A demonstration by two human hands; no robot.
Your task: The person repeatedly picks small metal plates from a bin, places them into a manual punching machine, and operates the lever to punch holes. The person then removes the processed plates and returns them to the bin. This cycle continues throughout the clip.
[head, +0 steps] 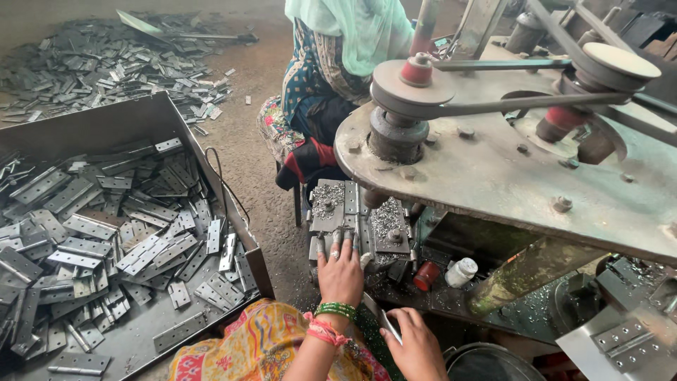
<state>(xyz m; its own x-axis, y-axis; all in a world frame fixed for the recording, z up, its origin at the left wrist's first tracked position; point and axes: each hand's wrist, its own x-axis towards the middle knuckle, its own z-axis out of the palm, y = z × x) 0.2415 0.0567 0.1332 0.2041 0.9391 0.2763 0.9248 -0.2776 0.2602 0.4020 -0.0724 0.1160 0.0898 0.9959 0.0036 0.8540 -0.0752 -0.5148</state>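
My left hand (340, 271) lies flat with fingers spread on the small work block (352, 212) of a drilling machine, pressing on a metal piece among shiny shavings. Green and pink bangles ring that wrist. My right hand (417, 347) is lower, near my lap, closed around a flat metal hinge (386, 324). A yellow patterned cloth covers my knee at the bottom.
A big metal tray (134, 120) full of grey hinges stands at left, with more hinges heaped on the floor (106, 56) behind. The machine's steel plate (508, 183) with pulleys and belt overhangs at right. Another person (331, 77) sits beyond the block. A small white bottle (462, 271) stands under the plate.
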